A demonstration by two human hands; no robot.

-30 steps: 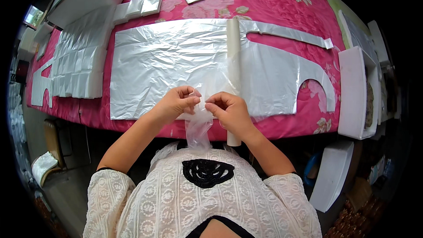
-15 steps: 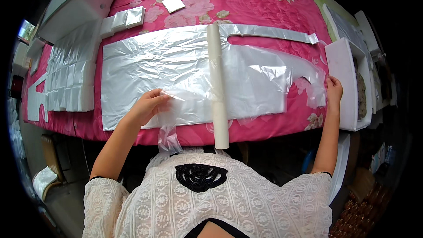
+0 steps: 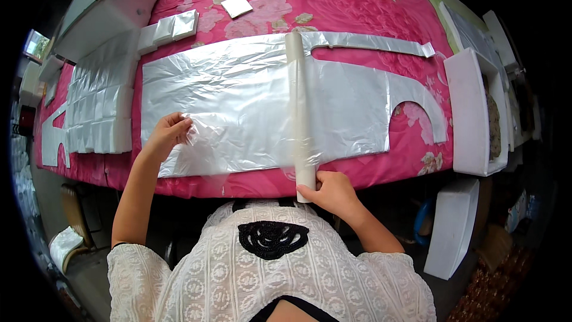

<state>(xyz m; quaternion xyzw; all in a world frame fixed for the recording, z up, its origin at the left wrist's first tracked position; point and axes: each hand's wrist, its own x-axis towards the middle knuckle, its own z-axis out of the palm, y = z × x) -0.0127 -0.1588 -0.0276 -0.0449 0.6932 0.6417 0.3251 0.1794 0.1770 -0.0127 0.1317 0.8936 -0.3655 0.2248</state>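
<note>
A stack of thin plastic sheets (image 3: 238,95), cut with curved strap-like ends on the right, lies flat before me. A long cream tube (image 3: 296,53) rests across it, near end over the table's front edge. My right hand (image 3: 335,191) is closed on that near end, thumb on top. My left hand (image 3: 169,135) pinches the edge of a transparent plastic film (image 3: 205,146), lifted off the left half of the stack. This film runs toward the tube and passes over or around it; I cannot tell which.
A pink floral cloth (image 3: 357,18) covers the table. Folded plastic packs (image 3: 98,113) are piled at left beside a white foam box (image 3: 119,18). Another foam box (image 3: 471,113) stands at the right edge. A small white square (image 3: 237,6) lies at the back.
My right hand has left the sheet's right end and taken hold of the tube's near end. My left hand has moved left and slightly up, drawing the film with it.
</note>
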